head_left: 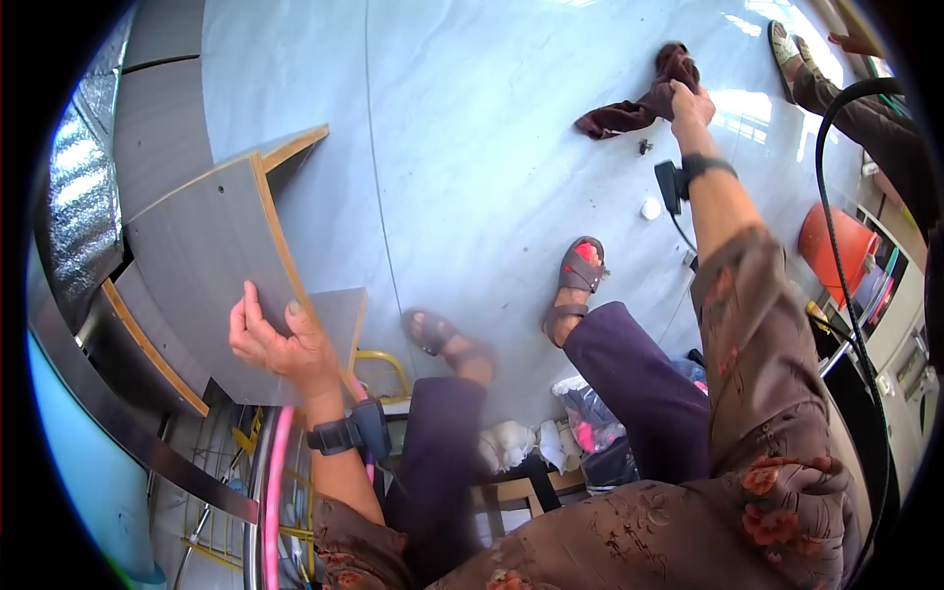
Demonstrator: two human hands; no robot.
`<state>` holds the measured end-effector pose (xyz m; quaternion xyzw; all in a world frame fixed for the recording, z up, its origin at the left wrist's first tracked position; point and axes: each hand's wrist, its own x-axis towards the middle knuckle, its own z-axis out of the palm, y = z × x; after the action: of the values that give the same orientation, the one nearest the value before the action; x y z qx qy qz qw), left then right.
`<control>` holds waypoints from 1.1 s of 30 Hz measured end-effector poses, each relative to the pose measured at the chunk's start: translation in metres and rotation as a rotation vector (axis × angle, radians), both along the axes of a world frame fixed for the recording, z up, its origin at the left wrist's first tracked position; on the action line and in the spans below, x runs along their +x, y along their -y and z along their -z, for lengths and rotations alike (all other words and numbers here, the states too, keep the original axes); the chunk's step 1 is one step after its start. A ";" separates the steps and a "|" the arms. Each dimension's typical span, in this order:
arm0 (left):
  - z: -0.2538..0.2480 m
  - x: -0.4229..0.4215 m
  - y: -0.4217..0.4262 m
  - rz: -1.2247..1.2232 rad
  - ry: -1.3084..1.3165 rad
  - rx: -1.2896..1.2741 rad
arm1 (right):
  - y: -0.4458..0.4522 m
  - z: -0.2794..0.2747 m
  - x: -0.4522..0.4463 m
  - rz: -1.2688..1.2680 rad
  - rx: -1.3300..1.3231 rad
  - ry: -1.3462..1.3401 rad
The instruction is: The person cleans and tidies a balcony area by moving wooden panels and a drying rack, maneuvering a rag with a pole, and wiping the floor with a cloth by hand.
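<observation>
My right hand (691,102) is closed on a dark maroon cloth (649,106), which hangs or lies bunched over the pale floor with one end trailing left. Small dark debris (645,147) and a white round cap (651,208) lie on the floor near that wrist. My left hand (277,339) is in front of a grey wooden panel (211,251) with a bare wood edge. Its fingers are apart and partly bent, with nothing seen in them; whether it touches the panel I cannot tell. Both wrists wear black straps with small devices.
My sandalled feet stand on the glossy floor (472,177). A pink hose (279,472) and wire rack (211,536) are at lower left. Bagged items (595,428) lie between my legs. An orange bucket (836,251), a black cable (824,187) and another person's leg (855,108) are at right.
</observation>
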<state>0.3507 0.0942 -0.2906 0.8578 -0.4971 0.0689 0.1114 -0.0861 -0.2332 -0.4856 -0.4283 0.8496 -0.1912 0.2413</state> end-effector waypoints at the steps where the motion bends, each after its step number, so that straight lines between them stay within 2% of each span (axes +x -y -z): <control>1: 0.000 0.000 0.001 0.000 -0.004 0.012 | -0.006 -0.009 0.002 0.162 -0.147 0.305; 3: -0.003 0.003 -0.003 -0.009 0.019 0.054 | -0.025 -0.051 0.024 0.031 -0.215 0.757; 5: 0.002 0.004 -0.003 0.010 -0.015 -0.009 | -0.055 -0.102 0.075 -0.130 -0.210 0.874; 7: 0.003 0.004 -0.004 0.003 -0.005 0.009 | -0.086 -0.130 0.116 -0.347 -0.169 0.835; 8: 0.003 0.004 -0.004 -0.003 -0.005 0.000 | -0.105 -0.133 0.136 -0.518 -0.186 0.678; 9: 0.003 0.004 -0.003 -0.009 0.001 0.003 | -0.123 -0.128 0.158 -0.692 -0.207 0.515; 11: 0.003 0.004 -0.004 0.000 -0.005 0.004 | -0.163 -0.108 0.215 -0.904 -0.443 0.483; 12: 0.002 0.004 -0.005 -0.002 0.000 0.010 | -0.186 -0.105 0.245 -0.934 -0.394 0.483; 14: 0.003 0.003 -0.003 -0.005 -0.022 -0.013 | -0.231 -0.084 0.296 -1.062 -0.062 0.480; 17: 0.008 0.007 -0.006 0.012 0.030 -0.006 | -0.283 -0.019 0.351 -1.294 0.147 0.264; 18: 0.008 0.005 -0.005 0.019 0.014 -0.020 | -0.287 -0.013 0.352 -1.337 0.058 0.220; 19: 0.007 0.004 -0.004 0.018 0.002 -0.029 | -0.284 -0.012 0.347 -1.357 0.124 0.217; 22: 0.004 0.003 -0.005 0.053 0.010 -0.010 | -0.263 -0.008 0.287 -1.250 0.081 0.225; 23: 0.004 0.002 -0.004 0.045 0.011 -0.006 | -0.249 -0.007 0.254 -1.167 0.156 0.259; 24: 0.004 0.002 -0.003 0.034 0.018 -0.003 | -0.233 -0.007 0.221 -1.066 0.117 0.140; 25: 0.005 0.004 -0.003 0.038 0.006 -0.019 | -0.218 0.007 0.180 -0.980 -0.078 0.055; 26: 0.005 0.004 -0.004 0.036 0.016 -0.017 | -0.200 0.012 0.136 -0.924 -0.262 0.087; 29: 0.006 0.002 -0.005 0.041 0.019 -0.018 | -0.161 0.035 0.014 -0.610 -0.241 -0.249; 31: 0.006 0.003 -0.005 0.041 0.012 -0.024 | -0.128 0.030 -0.029 -0.298 -0.024 -0.407; 32: 0.007 0.002 -0.004 0.047 0.012 -0.024 | -0.106 0.033 -0.054 -0.239 -0.054 -0.359; 33: 0.006 0.002 -0.004 0.051 0.028 -0.013 | -0.083 0.030 -0.067 -0.118 0.041 -0.422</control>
<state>0.3524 0.0979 -0.2961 0.8430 -0.5198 0.0815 0.1116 -0.1535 -0.1503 -0.5152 -0.5029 0.8584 -0.0654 0.0776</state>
